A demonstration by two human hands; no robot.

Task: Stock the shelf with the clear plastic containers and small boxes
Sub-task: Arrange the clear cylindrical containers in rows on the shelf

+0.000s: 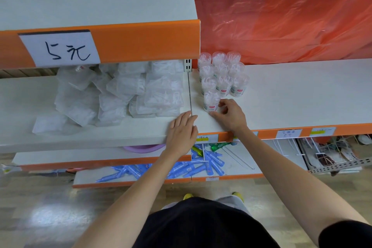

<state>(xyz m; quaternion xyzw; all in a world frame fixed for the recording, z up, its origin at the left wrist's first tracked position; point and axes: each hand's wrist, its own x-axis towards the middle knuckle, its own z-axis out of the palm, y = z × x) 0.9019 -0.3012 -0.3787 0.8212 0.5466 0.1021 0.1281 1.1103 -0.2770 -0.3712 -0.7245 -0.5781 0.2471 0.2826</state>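
Several clear plastic containers [220, 72] with white contents stand in rows on the white shelf [291, 94], at its left end. The nearest container [211, 99] stands alone in front of the rows. My right hand [230, 113] touches its lower right side, fingers curled beside it and thumb along the shelf in front. My left hand [182, 131] lies flat with straight fingers on the shelf's front edge, at the seam between two shelf boards. I see no small boxes.
A pile of clear plastic bags [118, 94] fills the left shelf board. An upper shelf with an orange edge and a handwritten price label [60, 49] overhangs it. Red plastic sheeting [291, 20] covers the back. Blue tubes [201, 165] lie on a lower shelf.
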